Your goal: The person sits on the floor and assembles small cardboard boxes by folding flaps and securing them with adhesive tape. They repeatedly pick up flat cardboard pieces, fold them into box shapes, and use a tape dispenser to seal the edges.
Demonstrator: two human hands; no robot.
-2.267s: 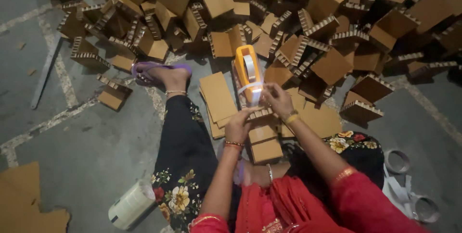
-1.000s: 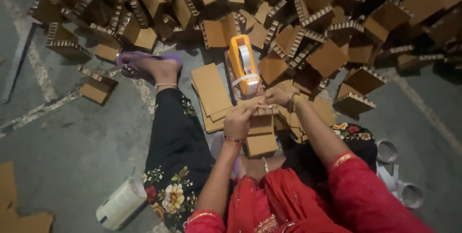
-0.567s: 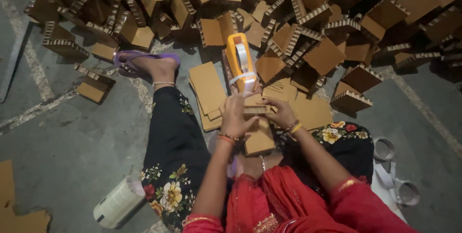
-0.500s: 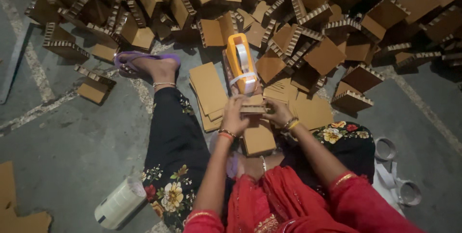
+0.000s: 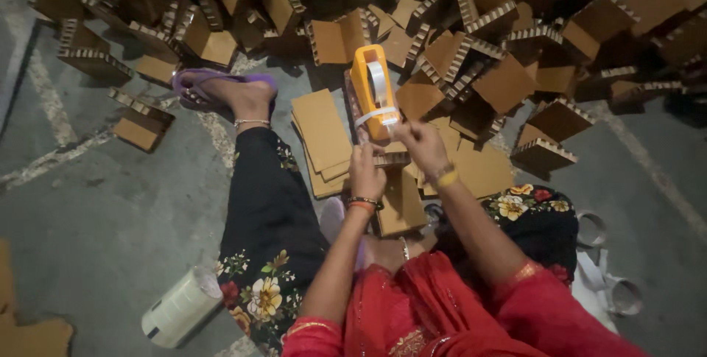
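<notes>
Small folded brown cardboard piece [image 5: 389, 159] clamped in left hand [image 5: 366, 173] at frame centre, clear tape strip [image 5: 375, 115] pinched by right hand [image 5: 421, 143], orange handheld tape dispenser [image 5: 372, 92] positioned just above.

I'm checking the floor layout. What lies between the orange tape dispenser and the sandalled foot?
In the head view, a stack of flat cardboard sheets lies on the floor between the orange tape dispenser and the sandalled foot.
</notes>
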